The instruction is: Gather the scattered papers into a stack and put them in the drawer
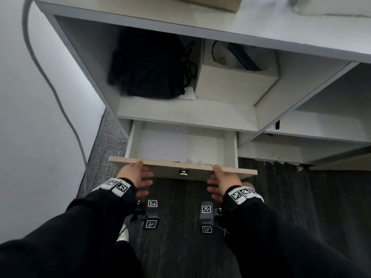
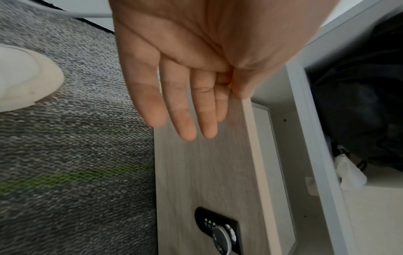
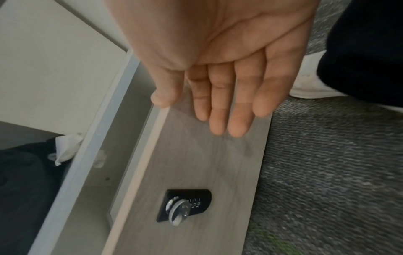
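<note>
Drawer [image 1: 229,143] open at frame ctr w/ paper stack [image 1: 163,144] inside, left hand [image 1: 135,174] & right hand [image 1: 224,180] flat, fingers straight, on drawer front [image 1: 197,171]

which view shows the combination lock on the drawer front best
The right wrist view: the combination lock sits whole and unobstructed, with its knob and number wheels visible. The left wrist view shows it near the bottom edge, partly cropped. The head view shows only a tiny glint on the drawer front.
</note>
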Motion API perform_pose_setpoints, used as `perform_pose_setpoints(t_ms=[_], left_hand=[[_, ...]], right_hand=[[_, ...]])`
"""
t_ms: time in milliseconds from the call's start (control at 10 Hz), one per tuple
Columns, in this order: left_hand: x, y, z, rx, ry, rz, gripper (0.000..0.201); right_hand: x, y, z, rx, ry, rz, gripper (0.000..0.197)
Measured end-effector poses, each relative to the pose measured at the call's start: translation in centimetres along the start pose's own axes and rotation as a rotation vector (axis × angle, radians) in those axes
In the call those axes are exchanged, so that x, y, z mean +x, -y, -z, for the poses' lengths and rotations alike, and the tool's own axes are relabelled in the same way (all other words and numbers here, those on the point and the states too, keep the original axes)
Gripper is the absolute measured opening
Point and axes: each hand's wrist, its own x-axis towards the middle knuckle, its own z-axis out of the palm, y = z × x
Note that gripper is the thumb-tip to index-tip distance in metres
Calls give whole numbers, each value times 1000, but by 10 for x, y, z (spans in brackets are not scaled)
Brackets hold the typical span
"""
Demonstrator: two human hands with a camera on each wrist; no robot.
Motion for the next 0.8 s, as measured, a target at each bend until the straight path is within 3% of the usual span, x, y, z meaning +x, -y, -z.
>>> perform_pose_setpoints(t_ms=[200, 400, 500, 600, 700, 800], left_hand=[[20, -44, -10, -15, -39, -95, 37], [37, -76, -36, -35, -83, -217, 42], [19, -88, -46, 420, -173, -341, 53], [13, -100, -49, 698, -150, -459, 55], [17, -102, -48, 599, -137, -445, 52], [21, -104, -50, -34, 42, -247, 45]], right_hand=[[28, 40, -2, 56, 23, 68, 42], [45, 69, 3, 192, 72, 158, 19], [50, 84, 6, 293, 70, 165, 28], [50, 93, 6, 330, 81, 182, 32], [48, 94, 5, 329, 108, 187, 36], [39, 94, 2, 309, 128, 196, 44]])
